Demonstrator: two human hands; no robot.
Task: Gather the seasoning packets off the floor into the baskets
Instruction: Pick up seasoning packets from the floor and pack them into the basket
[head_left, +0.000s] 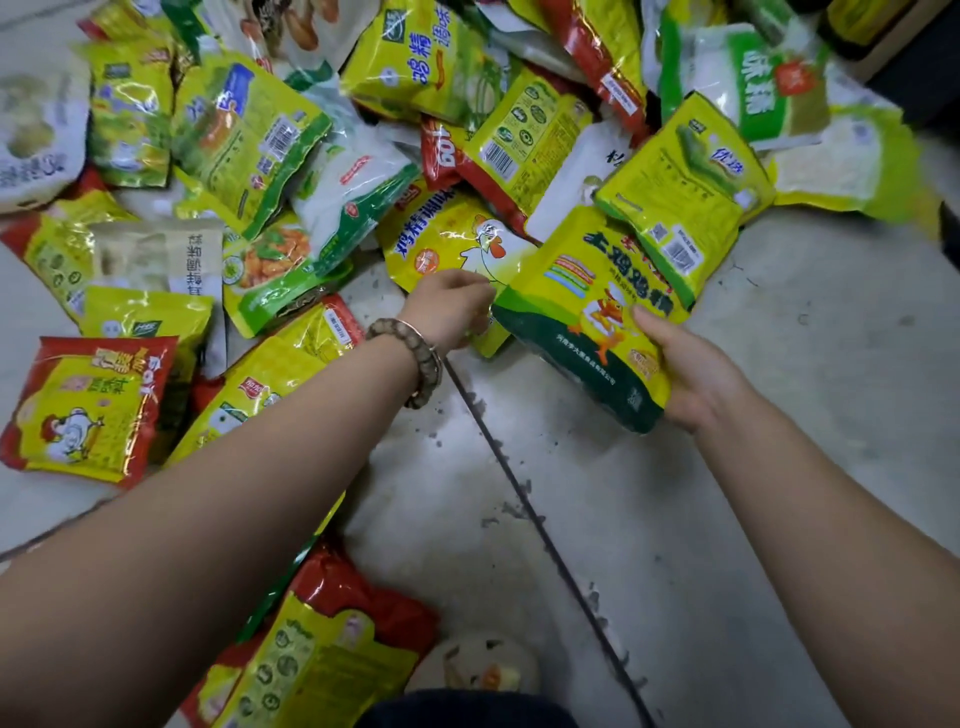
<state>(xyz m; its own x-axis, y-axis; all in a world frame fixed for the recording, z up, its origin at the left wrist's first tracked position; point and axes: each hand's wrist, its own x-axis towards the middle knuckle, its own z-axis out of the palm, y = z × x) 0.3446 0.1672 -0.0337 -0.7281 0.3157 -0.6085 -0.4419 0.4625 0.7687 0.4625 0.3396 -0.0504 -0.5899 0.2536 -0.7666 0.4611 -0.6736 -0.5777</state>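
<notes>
Closest in, dark clothing (467, 709) at the bottom edge, plus a glossy red-and-yellow packet (322, 649) under the left forearm. Far left, a red-bordered yellow packet (85, 410) with a hen drawing lies flat on the pale tile floor (779, 415); its print is too warped to read. Above it is a matte beige pouch (156, 254) with vertical characters. The pile of seasoning packets (249, 135) is mostly crinkly yellow-green foil with barcodes showing, overlapping across the top. Left hand (449, 309), with a bead bracelet (410, 358) on the wrist, has its fingers curled, pinching the lower edge of the rooster packet (447, 244), which is yellow with a white rooster and blue "鸡精调味". Just beside it, the right hand (696, 369) grips the bottom corner of the cartoon-chicken packet (587, 317), thumb on the front; it is yellow over a dark green band, reads "土鸡鸡精", and is held tilted. Far upper right is a green-and-white bag (758, 83) marked "味精" with white granules inside. A dark grout line (519, 493) runs between the arms.
</notes>
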